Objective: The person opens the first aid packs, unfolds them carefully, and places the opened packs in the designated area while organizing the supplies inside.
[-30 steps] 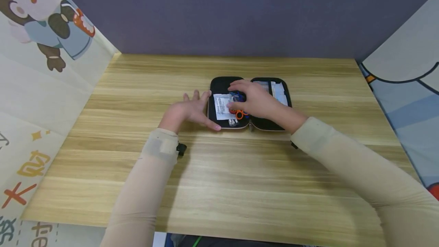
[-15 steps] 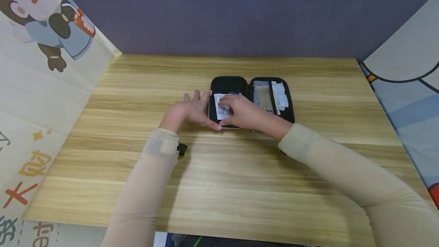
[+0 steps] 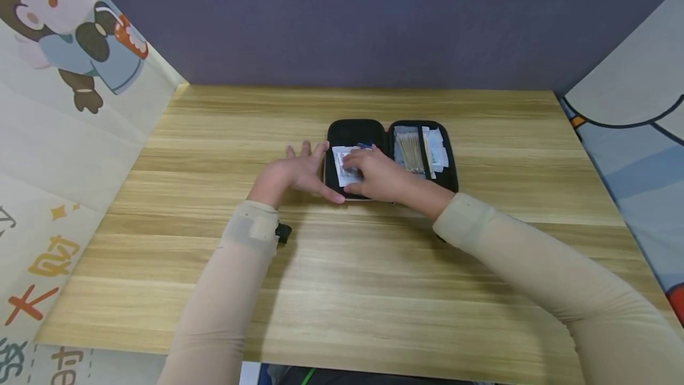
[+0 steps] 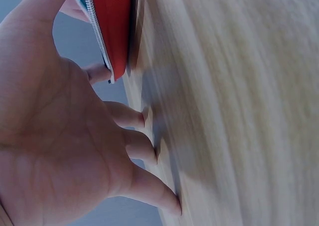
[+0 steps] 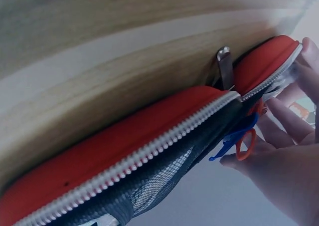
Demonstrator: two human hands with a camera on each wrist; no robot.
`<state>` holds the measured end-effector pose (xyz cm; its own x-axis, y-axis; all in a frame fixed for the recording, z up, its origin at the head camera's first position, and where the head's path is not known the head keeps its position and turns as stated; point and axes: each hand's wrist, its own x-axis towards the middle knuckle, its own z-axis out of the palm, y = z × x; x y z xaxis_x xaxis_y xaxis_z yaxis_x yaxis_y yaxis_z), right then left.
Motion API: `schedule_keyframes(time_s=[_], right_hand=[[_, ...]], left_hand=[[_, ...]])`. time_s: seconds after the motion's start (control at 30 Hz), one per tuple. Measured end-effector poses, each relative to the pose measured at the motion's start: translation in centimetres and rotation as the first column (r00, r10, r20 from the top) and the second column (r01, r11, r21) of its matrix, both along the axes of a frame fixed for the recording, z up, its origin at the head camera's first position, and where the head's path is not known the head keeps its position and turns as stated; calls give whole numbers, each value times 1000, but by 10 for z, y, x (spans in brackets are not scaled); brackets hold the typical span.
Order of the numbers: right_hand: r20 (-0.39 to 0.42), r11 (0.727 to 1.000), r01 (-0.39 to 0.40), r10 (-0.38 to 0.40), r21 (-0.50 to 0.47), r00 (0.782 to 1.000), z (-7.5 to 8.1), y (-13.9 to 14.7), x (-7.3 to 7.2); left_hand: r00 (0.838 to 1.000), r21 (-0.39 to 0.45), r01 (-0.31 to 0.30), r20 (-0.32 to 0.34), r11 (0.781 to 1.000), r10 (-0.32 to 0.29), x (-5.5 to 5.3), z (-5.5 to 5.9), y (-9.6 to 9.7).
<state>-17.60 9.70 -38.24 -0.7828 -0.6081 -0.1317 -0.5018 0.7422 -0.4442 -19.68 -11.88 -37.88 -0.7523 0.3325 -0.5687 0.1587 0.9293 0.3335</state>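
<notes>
A zip case (image 3: 354,131), black inside and red outside, lies unfolded on the table. My left hand (image 3: 299,176) has its fingers spread at the case's left side, with index finger and thumb touching its edge. In the left wrist view, other fingertips rest on the wood. My right hand (image 3: 382,177) reaches over the left half, pinching a small clear packet (image 5: 285,79) between thumb and fingers. A white printed packet (image 3: 339,179) lies under it. Orange-handled scissors (image 5: 247,145) and a blue item (image 5: 238,135) are beside the fingers, mostly hidden from above.
The right half holds cotton swabs (image 3: 410,152) and white-blue packets (image 3: 439,153) beneath a black elastic strap (image 3: 425,153). A metal zipper pull (image 5: 225,69) stands out near the fold. The wooden table (image 3: 342,290) meets a dark back wall (image 3: 342,22).
My right hand has moved left and nearer, from above the scissors to the front left of the case, and the clear packet has shifted onto the white one. My left hand stays put.
</notes>
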Motion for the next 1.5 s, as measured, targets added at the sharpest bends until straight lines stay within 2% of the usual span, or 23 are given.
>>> schedule_keyframes(time_s=[0.13,0.23,0.33,0.43,0.5,0.57,0.67,0.77,0.8,0.83,0.9,0.97,1.2,1.4,1.5], right_hand=[[-39,999,-3,1,-46,999,4,2,0],[-93,991,20,-32,-132,995,10,4,-2],[-123,973,88,-116,-214,986,19,7,-7],[-66,939,210,-236,-271,970,29,13,-12],[8,901,307,-320,-307,947,35,19,-16],[85,849,396,-392,-350,916,41,28,-20],[227,738,509,-457,-442,860,49,44,-26],[347,629,588,-475,-509,809,57,63,-27],[379,601,602,-469,-526,798,59,70,-26],[401,581,616,-468,-532,787,62,78,-25],[424,564,627,-463,-537,779,64,95,-21],[428,570,632,-465,-525,775,63,113,-17],[364,660,659,-551,-361,751,51,172,1],[282,702,676,-617,-226,735,42,202,15],[242,723,672,-631,-159,737,39,210,20]], left_hand=[[1000,-12,-7,15,1000,7,0,1,0],[1000,-20,-10,18,1000,11,1,2,0],[1000,-18,-11,11,1000,12,0,2,1],[1000,1,-19,4,1000,19,0,2,1],[1000,19,-27,2,999,27,1,1,0],[999,33,-33,1,999,33,1,0,0],[999,35,-33,0,999,33,1,-2,0],[1000,23,-31,2,999,31,2,-2,0],[1000,19,-30,3,999,30,2,-2,0],[1000,16,-28,3,999,28,2,-1,0],[1000,12,-27,5,1000,26,2,-1,0],[1000,13,-25,2,1000,24,2,0,0],[1000,15,-20,4,1000,19,2,0,1],[1000,21,-22,-1,1000,22,1,0,0],[1000,26,-23,4,999,23,1,0,0]])
